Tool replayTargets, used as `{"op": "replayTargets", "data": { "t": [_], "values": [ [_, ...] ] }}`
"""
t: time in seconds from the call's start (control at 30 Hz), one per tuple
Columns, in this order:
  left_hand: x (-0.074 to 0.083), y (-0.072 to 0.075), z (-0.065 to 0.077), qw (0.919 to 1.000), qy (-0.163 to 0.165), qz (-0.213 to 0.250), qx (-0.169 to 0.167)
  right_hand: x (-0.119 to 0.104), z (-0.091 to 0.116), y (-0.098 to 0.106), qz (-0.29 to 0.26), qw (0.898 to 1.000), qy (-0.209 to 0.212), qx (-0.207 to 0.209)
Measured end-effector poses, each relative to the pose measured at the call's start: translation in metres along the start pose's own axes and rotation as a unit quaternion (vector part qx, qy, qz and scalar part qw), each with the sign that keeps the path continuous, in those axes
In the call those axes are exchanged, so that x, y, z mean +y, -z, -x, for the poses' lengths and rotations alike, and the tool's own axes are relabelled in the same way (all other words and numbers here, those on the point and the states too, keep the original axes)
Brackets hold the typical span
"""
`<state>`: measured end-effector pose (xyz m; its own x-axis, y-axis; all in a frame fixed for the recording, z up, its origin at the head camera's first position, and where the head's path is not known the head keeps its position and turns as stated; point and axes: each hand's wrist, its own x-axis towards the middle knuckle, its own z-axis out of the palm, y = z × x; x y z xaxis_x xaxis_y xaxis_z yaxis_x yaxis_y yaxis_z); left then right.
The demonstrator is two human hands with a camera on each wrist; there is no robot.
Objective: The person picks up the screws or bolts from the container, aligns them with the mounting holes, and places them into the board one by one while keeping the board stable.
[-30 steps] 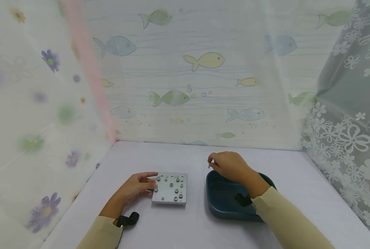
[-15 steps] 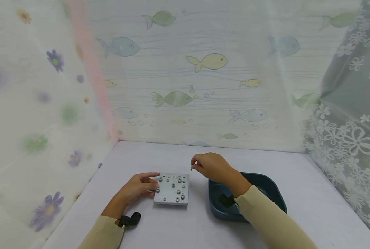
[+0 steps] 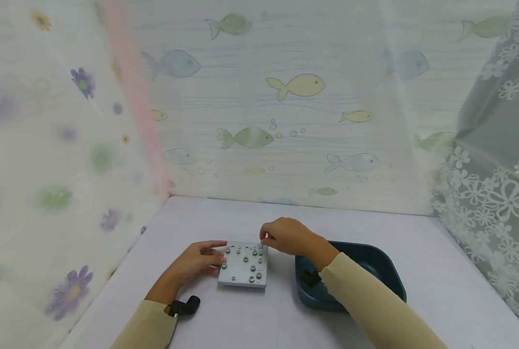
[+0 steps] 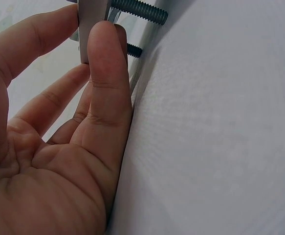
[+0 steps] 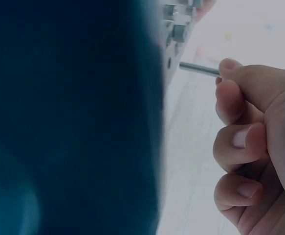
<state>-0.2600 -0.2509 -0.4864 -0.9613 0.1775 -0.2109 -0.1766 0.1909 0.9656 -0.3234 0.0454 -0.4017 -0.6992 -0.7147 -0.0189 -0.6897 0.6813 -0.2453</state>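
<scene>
A square silver metal plate (image 3: 237, 269) carries several socket-head screws and open holes. My left hand (image 3: 194, 265) grips its left edge; in the left wrist view the fingertips lie on both sides of the plate (image 4: 91, 34). Threaded screw ends (image 4: 141, 11) stick out beneath it, above the table. With thumb and index finger my right hand (image 3: 291, 237) pinches a thin, smooth metal pin (image 5: 199, 69) over the plate's far right corner. In the right wrist view the pin's free end points at a hole (image 5: 169, 62), a small gap apart.
A dark blue plastic box (image 3: 312, 304) stands right of the plate, under my right forearm, and its wall fills much of the right wrist view. White cloth (image 3: 224, 320) covers the table. Patterned curtains (image 3: 294, 145) hang behind and at both sides.
My right hand has moved left from over the blue box to the plate's far right corner, bringing the pin. My left hand keeps its grip on the plate.
</scene>
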Motion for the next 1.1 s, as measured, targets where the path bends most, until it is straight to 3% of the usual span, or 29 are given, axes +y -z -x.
{"op": "replayTargets", "data": {
  "t": [0.23, 0.57, 0.77, 0.93, 1.1],
  "values": [
    [-0.002, -0.001, -0.003, 1.0000, 0.002, -0.007, 0.002, 0.001, -0.006, -0.010, 0.000, 1.000, -0.005, -0.029],
    [-0.003, -0.003, 0.000, 0.9999, 0.007, -0.011, 0.010, 0.004, -0.006, -0.025, -0.001, 0.999, -0.017, -0.032],
    [-0.001, -0.001, 0.003, 0.9999, 0.008, -0.012, 0.004, 0.003, 0.000, -0.017, 0.004, 1.000, -0.012, -0.021],
    [0.001, 0.000, 0.002, 1.0000, 0.002, -0.008, 0.004, 0.014, 0.019, 0.006, 0.013, 1.000, 0.003, 0.016],
    [0.001, 0.001, 0.003, 1.0000, 0.001, -0.006, -0.004, 0.035, 0.059, 0.029, 0.042, 0.998, 0.001, 0.044]
  ]
}}
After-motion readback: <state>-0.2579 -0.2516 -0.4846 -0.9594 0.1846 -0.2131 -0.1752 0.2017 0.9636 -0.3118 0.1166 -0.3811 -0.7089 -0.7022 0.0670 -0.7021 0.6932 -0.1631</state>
